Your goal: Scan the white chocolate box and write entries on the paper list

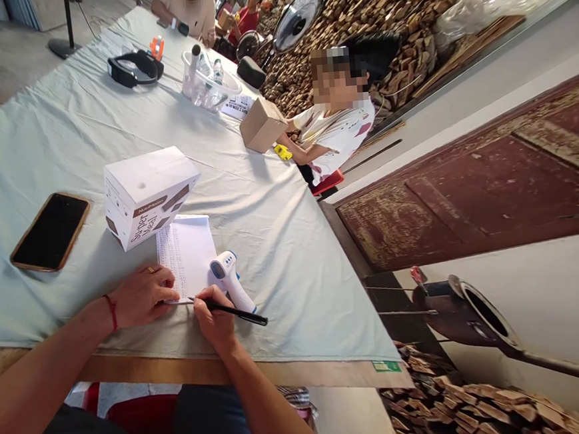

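My right hand (215, 320) grips a black pen (234, 311) with its tip on the near edge of a white sheet of paper (188, 252) filled with rows of writing. My left hand (142, 295), fingers curled, presses flat on the sheet's near left corner; a red cord is on that wrist. A white and blue infrared thermometer (230, 278) lies on the paper just beyond my right hand. A white product box (145, 195) stands at the sheet's far end.
A black phone (50, 230) lies left of the box on the pale green table cloth (272, 245). Farther off are headphones (135, 68), a clear tub (209, 83) and a cardboard box (262, 124). A seated person (335, 130) is at the table's right edge; another sits at the far end. Stacked wood lies behind.
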{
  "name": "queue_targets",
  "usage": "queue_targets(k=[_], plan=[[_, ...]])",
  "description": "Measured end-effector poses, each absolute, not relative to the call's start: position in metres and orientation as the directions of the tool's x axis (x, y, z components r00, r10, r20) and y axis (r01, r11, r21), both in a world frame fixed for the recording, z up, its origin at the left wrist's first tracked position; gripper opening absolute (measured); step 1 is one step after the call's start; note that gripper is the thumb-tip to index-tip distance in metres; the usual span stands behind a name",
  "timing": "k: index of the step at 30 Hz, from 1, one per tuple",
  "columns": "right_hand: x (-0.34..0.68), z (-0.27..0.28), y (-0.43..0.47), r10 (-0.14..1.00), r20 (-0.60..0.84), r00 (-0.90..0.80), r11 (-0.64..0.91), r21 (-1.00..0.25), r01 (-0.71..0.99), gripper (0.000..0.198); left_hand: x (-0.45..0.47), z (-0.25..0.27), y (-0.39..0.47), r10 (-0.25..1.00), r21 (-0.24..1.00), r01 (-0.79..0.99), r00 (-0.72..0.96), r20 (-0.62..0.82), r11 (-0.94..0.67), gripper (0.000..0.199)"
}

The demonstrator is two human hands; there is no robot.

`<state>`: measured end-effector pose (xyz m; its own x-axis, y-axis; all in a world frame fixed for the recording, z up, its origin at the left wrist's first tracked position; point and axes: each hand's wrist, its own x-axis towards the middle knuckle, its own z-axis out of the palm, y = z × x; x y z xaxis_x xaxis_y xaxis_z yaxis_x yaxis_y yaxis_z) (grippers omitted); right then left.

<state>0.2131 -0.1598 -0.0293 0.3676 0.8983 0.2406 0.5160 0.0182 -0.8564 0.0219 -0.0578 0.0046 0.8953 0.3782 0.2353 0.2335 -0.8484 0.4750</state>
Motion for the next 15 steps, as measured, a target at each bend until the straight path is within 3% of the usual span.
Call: queue_targets(k=[10, 15], plan=[[0.2147, -0.0318, -0.1607, 0.918, 0.232, 0.322, 0.019, -0.836, 0.549, 0.011, 0.0218, 0.0040, -0.0576, 0.381, 0.469, 0.234, 0.891, 0.247, -0.852, 0.013], [0.2169, -0.0366, -0.1609, 0.860, 0.337, 0.383, 0.074, -0.826, 0.560, 0.014, 0.0212, 0.0042, -0.0573, 0.384, 0.487, 0.228, 0.889, 0.249, -0.843, 0.012]])
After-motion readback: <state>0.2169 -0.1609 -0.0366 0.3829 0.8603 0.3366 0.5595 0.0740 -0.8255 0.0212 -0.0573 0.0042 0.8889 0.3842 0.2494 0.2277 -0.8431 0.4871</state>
